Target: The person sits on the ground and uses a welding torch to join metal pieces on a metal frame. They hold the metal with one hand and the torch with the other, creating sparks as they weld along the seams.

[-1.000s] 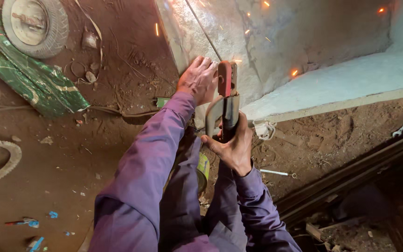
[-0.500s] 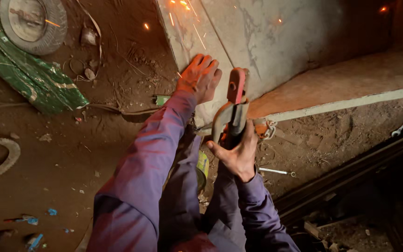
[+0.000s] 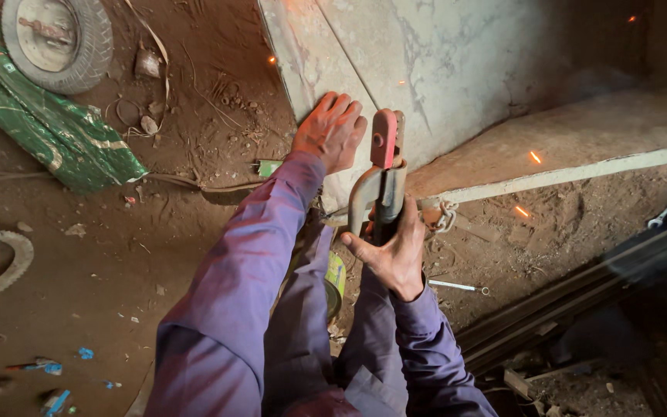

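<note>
My left hand lies flat with fingers spread against the edge of a big grey metal sheet that stands tilted on the dirt ground. My right hand grips a welding electrode holder with a red jaw tip and metal body, held upright just right of my left hand and close to the sheet's lower edge. Both arms wear purple sleeves. A few orange sparks glow on and beside the sheet.
A small wheel with a tyre and a green sack lie at the upper left. A chain link hangs at the sheet's lower edge. Dark steel bars run along the right. A thin rod and scraps lie on the dirt.
The glow has faded and there are fewer sparks. My left hand has opened flatter on the sheet, and the holder in my right hand stands more upright.
</note>
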